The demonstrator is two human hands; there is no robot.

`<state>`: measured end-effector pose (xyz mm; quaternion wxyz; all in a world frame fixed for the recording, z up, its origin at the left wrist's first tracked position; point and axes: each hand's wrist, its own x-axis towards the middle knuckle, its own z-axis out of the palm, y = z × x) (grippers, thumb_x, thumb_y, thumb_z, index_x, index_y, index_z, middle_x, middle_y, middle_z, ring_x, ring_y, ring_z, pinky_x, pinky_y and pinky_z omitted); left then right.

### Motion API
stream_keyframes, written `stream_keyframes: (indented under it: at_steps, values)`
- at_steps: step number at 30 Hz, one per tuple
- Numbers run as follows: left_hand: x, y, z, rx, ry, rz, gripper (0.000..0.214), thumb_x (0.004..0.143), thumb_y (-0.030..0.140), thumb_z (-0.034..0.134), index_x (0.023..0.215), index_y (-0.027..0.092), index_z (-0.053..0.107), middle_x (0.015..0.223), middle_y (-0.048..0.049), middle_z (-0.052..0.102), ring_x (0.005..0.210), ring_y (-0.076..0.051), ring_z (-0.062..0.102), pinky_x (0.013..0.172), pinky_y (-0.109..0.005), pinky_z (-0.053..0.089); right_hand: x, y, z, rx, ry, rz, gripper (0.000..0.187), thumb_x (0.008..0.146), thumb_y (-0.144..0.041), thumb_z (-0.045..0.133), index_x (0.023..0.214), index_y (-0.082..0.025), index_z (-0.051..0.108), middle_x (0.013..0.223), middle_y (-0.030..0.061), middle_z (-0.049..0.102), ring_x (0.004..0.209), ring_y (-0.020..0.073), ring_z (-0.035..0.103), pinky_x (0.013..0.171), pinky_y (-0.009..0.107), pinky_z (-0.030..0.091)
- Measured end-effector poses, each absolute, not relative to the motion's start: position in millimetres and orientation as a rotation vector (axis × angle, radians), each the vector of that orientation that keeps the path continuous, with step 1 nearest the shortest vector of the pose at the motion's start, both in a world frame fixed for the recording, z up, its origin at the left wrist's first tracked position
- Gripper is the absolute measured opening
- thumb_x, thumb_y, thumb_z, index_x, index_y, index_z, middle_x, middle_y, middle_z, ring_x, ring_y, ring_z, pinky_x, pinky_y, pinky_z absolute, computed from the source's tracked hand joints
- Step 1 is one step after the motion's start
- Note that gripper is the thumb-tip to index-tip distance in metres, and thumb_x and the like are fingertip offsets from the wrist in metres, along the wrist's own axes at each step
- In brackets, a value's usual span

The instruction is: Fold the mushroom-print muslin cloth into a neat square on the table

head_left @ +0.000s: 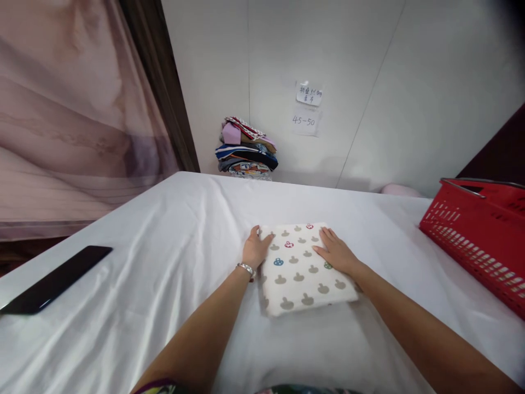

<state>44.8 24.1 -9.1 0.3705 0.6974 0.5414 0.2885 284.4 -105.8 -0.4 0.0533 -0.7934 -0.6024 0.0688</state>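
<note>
A folded white cloth (305,279), printed with grey mushrooms and a few red, blue and green ones, lies in the middle of the white-covered table. My left hand (256,250), with a bracelet at the wrist, grips its far left edge; the thumb rests on top and the other fingers are partly hidden beside it. On the far right part of the cloth, my right hand (338,251) lies flat, fingers stretched out and thumb apart. The cloth's layers are stacked into a thick, roughly square bundle.
A red plastic basket (479,241) with a metal handle stands at the right. To the left lies a black flat object (57,282). Behind the far table edge rises a pile of folded fabrics (247,150) against the wall. A pinkish curtain (77,120) hangs at the left.
</note>
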Motion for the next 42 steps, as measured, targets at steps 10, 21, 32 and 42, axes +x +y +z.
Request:
stream_keyframes:
  at_steps: [10,21,32,42]
  values:
    - [35.2,44.2,2.3,1.623,1.261,1.000,0.066,0.077,0.041,0.060,0.134,0.019,0.033,0.103,-0.0076,0.062,0.088,-0.017,0.061,0.076,-0.026,0.045,265.2,-97.5,6.8,-2.348,-1.846,0.296,0.074,0.086,-0.059,0.025,0.141,-0.010,0.023,0.150,0.0096,0.013,0.137,0.0246,0.008,0.108,0.038,0.018]
    - [18.8,57.3,-7.1,1.720,1.498,0.813,0.057,0.076,0.043,0.059,0.123,0.013,0.047,0.109,-0.0135,0.060,0.101,-0.025,0.056,0.085,-0.032,0.041,253.2,-87.0,-6.7,-2.279,-1.819,0.258,0.071,0.085,-0.055,0.030,0.140,-0.010,0.027,0.149,0.0091,0.015,0.137,0.0238,0.007,0.109,0.037,0.018]
    - [11.4,47.1,6.5,1.726,1.398,0.726,0.047,0.077,0.045,0.058,0.112,0.014,0.056,0.103,-0.0099,0.064,0.093,-0.023,0.060,0.079,-0.028,0.045,260.5,-90.9,-11.6,-2.108,-1.694,0.366,0.068,0.082,-0.054,0.042,0.136,-0.013,0.036,0.149,0.0088,0.018,0.137,0.0240,0.008,0.110,0.041,0.016]
    - [-33.4,-58.4,-0.3,1.765,1.241,0.684,0.063,0.079,0.051,0.052,0.133,0.019,0.039,0.133,-0.0090,0.047,0.119,-0.023,0.046,0.100,-0.034,0.036,288.4,-109.2,-4.6,-1.802,-1.473,0.763,0.047,0.079,-0.049,0.052,0.120,-0.027,0.055,0.147,-0.0005,0.024,0.135,0.0220,0.018,0.110,0.037,0.021]
